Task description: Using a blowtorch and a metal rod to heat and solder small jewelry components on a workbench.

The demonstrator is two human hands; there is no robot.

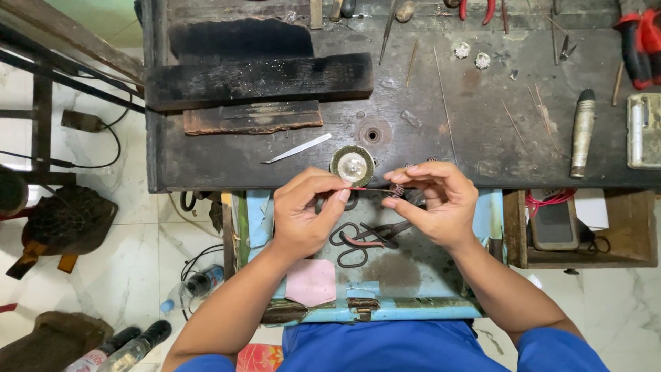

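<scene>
My left hand [306, 210] pinches the end of a thin reddish rod [368, 189] that runs level to the right. My right hand [430, 200] holds a small coiled metal piece [397, 189] at the rod's other end, between thumb and fingers. Both hands hover over an open light-blue drawer [385, 275], just in front of the dark workbench edge. A round dish with a pale dome [352, 165] sits on the bench right behind my fingers.
Black-handled scissors and pliers [365, 241] and a pink cloth [311, 281] lie in the drawer. Charred wood blocks [258, 79], a metal strip [297, 148], thin wires, red-handled pliers [637, 45] and a tapered tool [582, 131] cover the bench. Bottles stand on the floor at left.
</scene>
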